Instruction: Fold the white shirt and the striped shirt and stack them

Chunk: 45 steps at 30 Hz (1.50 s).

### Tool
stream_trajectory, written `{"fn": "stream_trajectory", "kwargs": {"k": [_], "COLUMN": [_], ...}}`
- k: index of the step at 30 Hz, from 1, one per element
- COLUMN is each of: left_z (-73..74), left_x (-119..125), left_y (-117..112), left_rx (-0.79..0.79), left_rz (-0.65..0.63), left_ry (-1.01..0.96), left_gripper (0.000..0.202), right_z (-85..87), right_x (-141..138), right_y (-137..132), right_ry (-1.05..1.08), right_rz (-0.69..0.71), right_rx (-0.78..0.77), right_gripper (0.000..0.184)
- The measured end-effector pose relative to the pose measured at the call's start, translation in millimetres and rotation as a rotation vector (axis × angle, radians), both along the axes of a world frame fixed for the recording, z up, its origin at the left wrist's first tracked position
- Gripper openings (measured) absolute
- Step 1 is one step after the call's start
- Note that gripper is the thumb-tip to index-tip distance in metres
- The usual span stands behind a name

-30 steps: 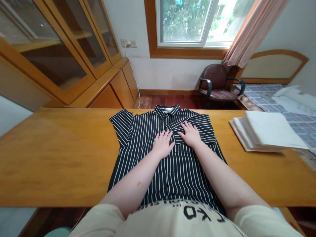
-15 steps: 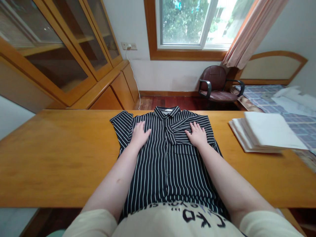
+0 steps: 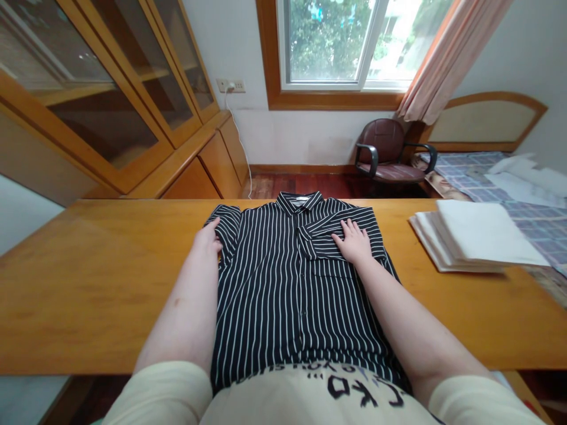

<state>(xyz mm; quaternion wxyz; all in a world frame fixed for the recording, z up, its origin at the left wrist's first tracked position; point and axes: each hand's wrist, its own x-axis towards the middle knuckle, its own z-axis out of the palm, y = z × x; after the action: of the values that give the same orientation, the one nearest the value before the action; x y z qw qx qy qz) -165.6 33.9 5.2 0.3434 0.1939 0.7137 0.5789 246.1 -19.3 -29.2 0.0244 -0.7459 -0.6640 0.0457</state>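
A black shirt with white stripes (image 3: 266,283) lies front side up on the wooden table, its collar at the far edge. The sleeve on the right is folded across the chest. My right hand (image 3: 354,241) rests flat on that folded sleeve, fingers spread. At the shirt's left side, my left hand (image 3: 209,237) has its fingers closed on the edge of the other sleeve (image 3: 229,224), which sticks out beyond the shoulder. The shirt's lower hem is hidden by my body.
A stack of white folded sheets (image 3: 478,233) lies on the right of the wooden table (image 3: 106,283). Beyond the table stand a brown armchair (image 3: 383,147), a bed (image 3: 469,177) and a glass-door cabinet (image 3: 133,171). A white cord (image 3: 240,139) hangs from the wall socket.
My left hand has moved left from the shirt's chest to the left sleeve and taken hold of its edge. That sleeve has shifted slightly inward. My right hand has stayed in place.
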Motion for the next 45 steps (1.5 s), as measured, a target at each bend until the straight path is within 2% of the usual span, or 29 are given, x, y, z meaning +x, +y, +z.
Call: {"fn": "stream_trajectory", "kwargs": {"k": [4, 8, 10, 12, 15, 18, 22, 24, 27, 28, 29, 30, 32, 35, 37, 40, 42, 45], "left_z": [-0.4, 6.4, 13.3, 21.1, 31.5, 37.0, 31.9, 24.8, 14.9, 13.0, 12.3, 12.8, 16.4, 21.6, 19.0, 2.7, -11.7, -25.5], "left_x": [14.4, 31.3, 40.1, 48.8, 62.1, 78.4, 104.9, 115.9, 124.7, 125.5, 125.4, 124.3, 119.2, 104.2, 91.2, 73.8, 66.0, 56.0], "left_y": [-4.3, -15.9, -23.5, -30.8, -38.6, -43.2, -51.4, -57.5, -66.8, -69.3, -71.0, -71.6, -68.4, -51.4, -35.2, -15.8, -10.5, -9.7], "left_rx": [0.121, 0.243, 0.268, 0.293, 0.294, 0.332, 0.434, 0.422, 0.240, 0.163, 0.104, 0.071, 0.080, 0.121, 0.062, -0.236, -0.390, -0.360], "left_rz": [0.034, -0.036, -0.082, -0.098, -0.124, -0.238, -0.539, -0.841, -1.400, -1.512, -1.567, -1.573, -1.504, -1.274, -1.089, -0.872, -0.811, -0.831], "left_ry": [0.139, 0.586, 0.818, 0.966, 1.070, 1.047, 0.950, 0.971, 0.986, 0.985, 0.979, 0.970, 0.950, 1.001, 1.102, 1.162, 1.156, 1.164], "left_gripper": [0.013, 0.036, 0.038, 0.037, 0.033, 0.036, 0.043, 0.044, 0.043, 0.043, 0.043, 0.044, 0.045, 0.044, 0.045, 0.057, 0.066, 0.067], "right_z": [-1.8, -2.2, -1.4, -0.6, 0.3, 0.5, 0.1, -0.1, -0.4, -0.4, -0.5, -0.5, -0.5, -0.9, -1.2, -1.3, -1.1, -0.9], "right_x": [0.4, 0.6, 0.7, 0.7, 0.7, 0.6, 0.5, 0.5, 0.8, 0.8, 0.8, 0.8, 0.5, 0.1, -0.1, 0.1, 0.5, 0.9], "right_y": [0.3, 0.1, 0.0, 0.0, 0.0, -0.1, -0.1, 0.0, 0.0, 0.1, 0.1, 0.1, 0.1, -0.1, -0.4, -0.9, -1.0, -0.6], "right_ry": [0.005, 0.006, 0.012, 0.015, 0.006, 0.000, 0.005, 0.012, 0.020, 0.022, 0.024, 0.024, 0.021, 0.014, 0.013, 0.013, 0.017, 0.021], "right_rz": [0.001, 0.004, 0.004, 0.005, 0.007, 0.010, 0.005, 0.004, 0.005, 0.006, 0.005, 0.004, 0.004, 0.006, 0.007, 0.007, 0.005, 0.004], "right_rx": [0.024, 0.030, 0.024, 0.015, 0.008, 0.006, 0.003, 0.006, 0.016, 0.016, 0.015, 0.014, 0.012, 0.013, 0.019, 0.029, 0.027, 0.016], "right_gripper": [0.072, 0.072, 0.072, 0.073, 0.073, 0.073, 0.073, 0.073, 0.073, 0.073, 0.073, 0.073, 0.073, 0.072, 0.072, 0.072, 0.072, 0.073]}}
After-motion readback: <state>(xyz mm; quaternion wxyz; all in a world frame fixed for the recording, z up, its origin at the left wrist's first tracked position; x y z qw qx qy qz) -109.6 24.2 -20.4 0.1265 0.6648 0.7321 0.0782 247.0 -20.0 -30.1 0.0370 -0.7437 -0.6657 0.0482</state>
